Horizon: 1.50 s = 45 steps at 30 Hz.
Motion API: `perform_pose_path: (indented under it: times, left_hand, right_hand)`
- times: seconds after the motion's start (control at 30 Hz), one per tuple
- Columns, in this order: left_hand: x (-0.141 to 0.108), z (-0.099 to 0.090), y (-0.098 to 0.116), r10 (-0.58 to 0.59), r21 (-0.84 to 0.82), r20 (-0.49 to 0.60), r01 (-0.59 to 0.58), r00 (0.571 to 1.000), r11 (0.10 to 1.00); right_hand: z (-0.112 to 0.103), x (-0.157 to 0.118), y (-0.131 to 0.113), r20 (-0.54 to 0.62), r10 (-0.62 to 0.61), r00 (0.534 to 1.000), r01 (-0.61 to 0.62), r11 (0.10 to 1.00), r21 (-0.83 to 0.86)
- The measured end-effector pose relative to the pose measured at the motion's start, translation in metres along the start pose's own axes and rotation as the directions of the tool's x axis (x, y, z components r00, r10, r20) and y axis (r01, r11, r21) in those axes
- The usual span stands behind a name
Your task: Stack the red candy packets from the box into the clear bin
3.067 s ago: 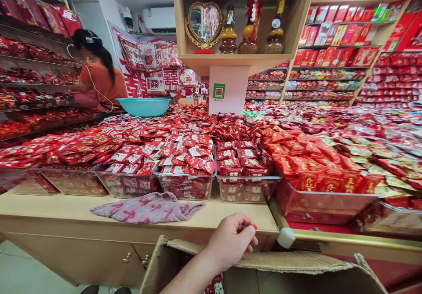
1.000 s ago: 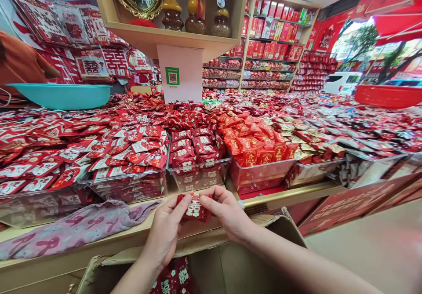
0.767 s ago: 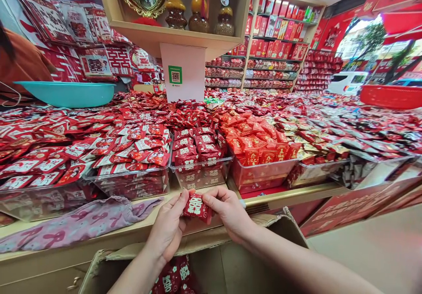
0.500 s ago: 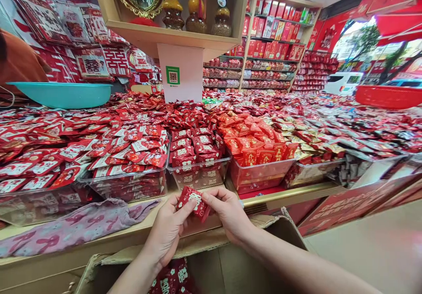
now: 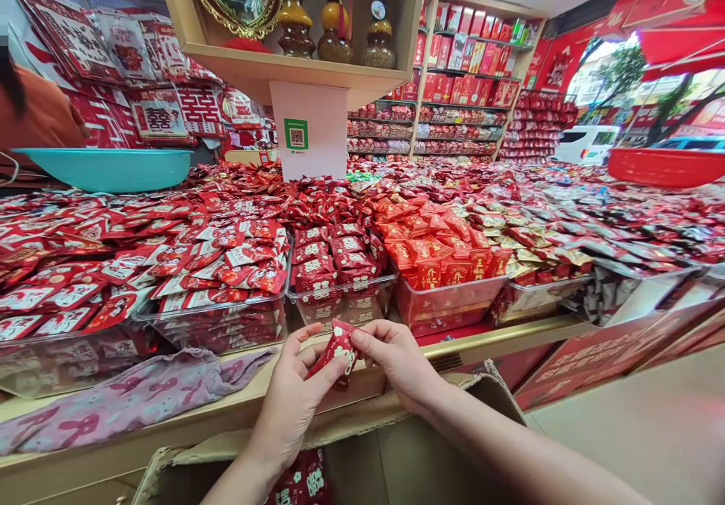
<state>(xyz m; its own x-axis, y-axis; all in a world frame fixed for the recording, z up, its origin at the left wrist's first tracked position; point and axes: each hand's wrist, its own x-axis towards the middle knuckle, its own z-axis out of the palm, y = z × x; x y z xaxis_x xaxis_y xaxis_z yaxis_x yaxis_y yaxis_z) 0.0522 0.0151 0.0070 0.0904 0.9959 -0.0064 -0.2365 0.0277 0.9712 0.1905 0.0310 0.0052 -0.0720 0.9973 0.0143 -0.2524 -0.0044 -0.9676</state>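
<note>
A small dark red candy packet (image 5: 340,350) with white characters is held between my two hands above a cardboard box. My left hand (image 5: 297,384) grips it from the lower left, its thumb across the front. With thumb and fingers, my right hand (image 5: 390,354) pinches the packet's right side. Behind the hands, a clear plastic bin (image 5: 340,301) holds stacked dark red packets (image 5: 334,252) of a similar look. Below, more dark red packets (image 5: 303,482) lie inside the cardboard box (image 5: 408,452), partly hidden by my left forearm.
Clear bins of red and white packets (image 5: 215,263) stand to the left, and a bin of bright red packets (image 5: 447,256) to the right. A pink patterned cloth (image 5: 136,399) lies along the counter edge. Farther back are a turquoise basin (image 5: 113,169), a red basket (image 5: 668,167) and an overhanging shelf (image 5: 300,71).
The packet has turned from lying slanted to standing more upright between my hands. My left hand's fingers have shifted and opened slightly around it.
</note>
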Motion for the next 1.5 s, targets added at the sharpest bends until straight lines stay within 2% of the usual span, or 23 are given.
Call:
perform_pose_path:
  times: [0.17,0.33,0.43,0.5,0.57,0.63,0.73,0.8,0.9,1.07,1.2,1.4,1.5]
  left_hand:
    - [0.002,-0.006,-0.002,0.010,-0.110,-0.107,-0.022,0.994,0.994]
    - [0.003,-0.006,-0.002,0.012,-0.135,-0.124,-0.029,0.992,0.990]
    - [0.005,-0.005,-0.004,0.000,-0.170,-0.129,-0.022,0.992,0.985]
    - [0.006,-0.005,-0.006,-0.012,-0.146,-0.149,-0.010,0.989,0.989]
    - [0.006,-0.006,-0.007,0.021,-0.048,-0.205,-0.031,0.979,0.998]
    - [0.003,-0.007,-0.007,0.131,0.143,-0.252,-0.097,0.959,0.985]
    - [-0.002,-0.006,-0.005,0.302,0.468,-0.219,-0.172,0.928,0.867]
    - [-0.004,-0.005,-0.004,0.334,0.553,-0.193,-0.179,0.923,0.814]
    - [-0.006,-0.004,-0.002,0.321,0.530,-0.198,-0.175,0.926,0.830]
    - [-0.006,-0.003,-0.003,0.326,0.471,-0.221,-0.192,0.919,0.861]
    - [-0.007,-0.004,-0.007,0.318,0.400,-0.227,-0.210,0.920,0.892]
    - [-0.007,-0.006,-0.010,0.311,0.332,-0.233,-0.225,0.921,0.916]
    - [-0.008,-0.009,-0.008,0.323,0.344,-0.228,-0.234,0.919,0.909]
  right_hand:
    - [0.001,0.000,-0.002,0.042,0.022,0.999,-0.024,0.999,0.039]
    - [-0.001,0.000,-0.004,0.096,-0.014,0.995,0.017,0.999,-0.031]
    - [-0.002,-0.002,-0.004,0.074,-0.051,0.996,0.052,0.999,-0.013]
    - [0.000,-0.004,-0.004,0.100,-0.032,0.995,0.031,0.999,0.007]
    - [0.003,-0.006,-0.003,0.184,0.034,0.982,-0.037,0.999,0.012]
    - [0.007,-0.007,-0.001,0.214,0.084,0.973,-0.085,0.996,-0.005]
    - [0.013,-0.005,0.004,0.110,0.038,0.993,-0.030,0.997,-0.076]
    - [0.015,-0.003,0.008,0.060,-0.057,0.997,0.066,0.985,-0.159]
    - [0.015,-0.003,0.012,0.031,-0.169,0.985,0.172,0.955,-0.241]
    - [0.016,-0.008,0.010,0.014,-0.254,0.967,0.249,0.934,-0.257]
    - [0.018,-0.011,0.009,0.033,-0.246,0.969,0.247,0.945,-0.213]
    - [0.017,-0.013,0.009,0.031,-0.310,0.950,0.302,0.891,-0.338]
    - [0.015,-0.011,0.003,0.090,-0.287,0.954,0.300,0.892,-0.337]
